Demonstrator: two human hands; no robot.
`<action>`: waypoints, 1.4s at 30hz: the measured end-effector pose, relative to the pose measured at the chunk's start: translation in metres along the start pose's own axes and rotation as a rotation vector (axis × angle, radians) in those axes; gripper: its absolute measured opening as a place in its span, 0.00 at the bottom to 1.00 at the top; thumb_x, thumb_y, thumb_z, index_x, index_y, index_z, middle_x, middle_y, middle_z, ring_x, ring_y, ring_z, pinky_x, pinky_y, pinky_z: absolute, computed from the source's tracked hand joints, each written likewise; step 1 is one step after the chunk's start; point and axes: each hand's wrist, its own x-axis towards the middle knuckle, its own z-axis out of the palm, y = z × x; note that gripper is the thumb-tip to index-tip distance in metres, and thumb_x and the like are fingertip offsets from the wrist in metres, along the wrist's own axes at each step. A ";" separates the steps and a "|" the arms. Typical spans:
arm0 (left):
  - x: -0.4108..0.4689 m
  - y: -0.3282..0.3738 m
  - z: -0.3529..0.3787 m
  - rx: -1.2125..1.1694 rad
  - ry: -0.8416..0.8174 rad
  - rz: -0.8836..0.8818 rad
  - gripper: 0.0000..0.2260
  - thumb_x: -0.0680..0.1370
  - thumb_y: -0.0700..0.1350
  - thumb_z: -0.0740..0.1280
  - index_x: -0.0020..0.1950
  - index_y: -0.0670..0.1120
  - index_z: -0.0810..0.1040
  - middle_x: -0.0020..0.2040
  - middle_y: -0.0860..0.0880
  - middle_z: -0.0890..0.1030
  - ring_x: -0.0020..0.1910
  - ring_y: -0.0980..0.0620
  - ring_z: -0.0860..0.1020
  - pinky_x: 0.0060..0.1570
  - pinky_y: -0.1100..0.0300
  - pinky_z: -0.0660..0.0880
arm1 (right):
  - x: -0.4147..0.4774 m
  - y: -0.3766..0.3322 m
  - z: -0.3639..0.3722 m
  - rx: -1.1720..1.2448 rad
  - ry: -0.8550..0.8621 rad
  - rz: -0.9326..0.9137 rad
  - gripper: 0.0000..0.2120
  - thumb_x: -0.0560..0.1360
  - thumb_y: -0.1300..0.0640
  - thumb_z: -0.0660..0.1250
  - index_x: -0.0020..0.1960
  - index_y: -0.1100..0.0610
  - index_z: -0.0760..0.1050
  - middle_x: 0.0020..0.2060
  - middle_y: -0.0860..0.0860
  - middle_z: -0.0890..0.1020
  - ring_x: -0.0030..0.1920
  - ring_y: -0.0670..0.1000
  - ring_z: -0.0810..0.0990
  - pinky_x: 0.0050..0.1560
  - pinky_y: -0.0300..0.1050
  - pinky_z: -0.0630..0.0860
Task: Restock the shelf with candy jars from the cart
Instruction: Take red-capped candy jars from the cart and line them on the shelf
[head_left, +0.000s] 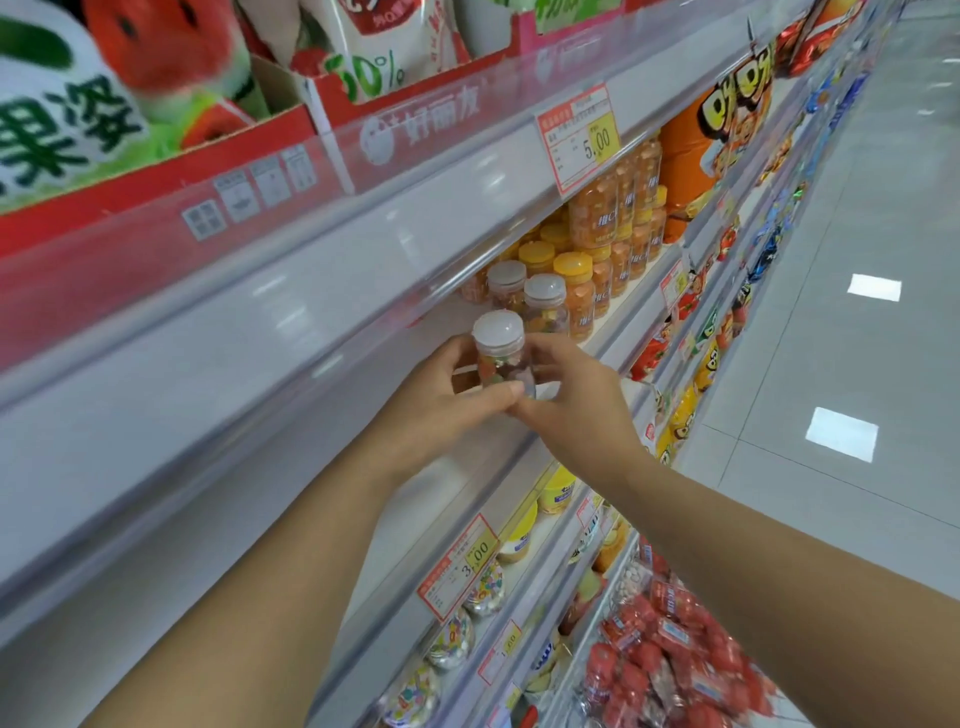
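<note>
The shelving (260, 338) runs from lower left to upper right and fills the left two-thirds of the view; the grey tiled floor (857, 312) occupies the right. On the top tier, red boxes (208, 156) hold white and green pouches. Below it lies the shelf (631, 306) in use, white, with a clear rail along its front edge. At its far end stands a large orange bag (691, 156). Beside the bag, orange jars (597, 223) with yellow lids are stacked in rows, two high at the back. At lower right lies a heap of red packs (675, 649). Two price tags are legible: one reads 5.00 (576, 137) on the rail above the orange jars, the other 3.00 (460, 566) on the tier below. Both arms reach in from the bottom edge. The left hand (441, 405) grips the jar (501, 353) from the left, thumb laid across the front of its base. The right hand (576, 400) grips it from the right, fingers curled round its side. The jar is upright – clear body, mixed-colour sweets inside, pale ribbed lid – at the front of the shelf. Whether its base touches the shelf cannot be told. Just behind it stand two clear jars (543, 304) of the same kind, next to the orange jars.
</note>
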 end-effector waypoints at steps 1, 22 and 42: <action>0.001 -0.003 0.000 0.050 0.034 0.000 0.27 0.68 0.57 0.74 0.66 0.54 0.74 0.60 0.58 0.81 0.59 0.61 0.78 0.61 0.59 0.74 | 0.001 0.001 0.004 -0.033 -0.006 -0.006 0.21 0.69 0.47 0.76 0.61 0.46 0.77 0.49 0.39 0.83 0.50 0.41 0.81 0.54 0.51 0.79; 0.116 -0.044 -0.005 0.186 0.433 0.025 0.27 0.76 0.41 0.72 0.73 0.47 0.69 0.66 0.48 0.77 0.64 0.48 0.76 0.65 0.48 0.74 | 0.001 0.037 -0.037 -0.543 -0.211 -0.259 0.12 0.77 0.56 0.70 0.61 0.52 0.80 0.62 0.46 0.79 0.66 0.48 0.73 0.63 0.32 0.59; 0.038 -0.008 0.009 0.147 0.542 0.015 0.21 0.78 0.36 0.63 0.70 0.50 0.73 0.62 0.54 0.77 0.54 0.56 0.77 0.48 0.70 0.70 | -0.040 0.061 -0.075 -0.467 -0.209 -0.167 0.20 0.79 0.54 0.68 0.70 0.51 0.73 0.68 0.44 0.74 0.68 0.45 0.70 0.66 0.37 0.66</action>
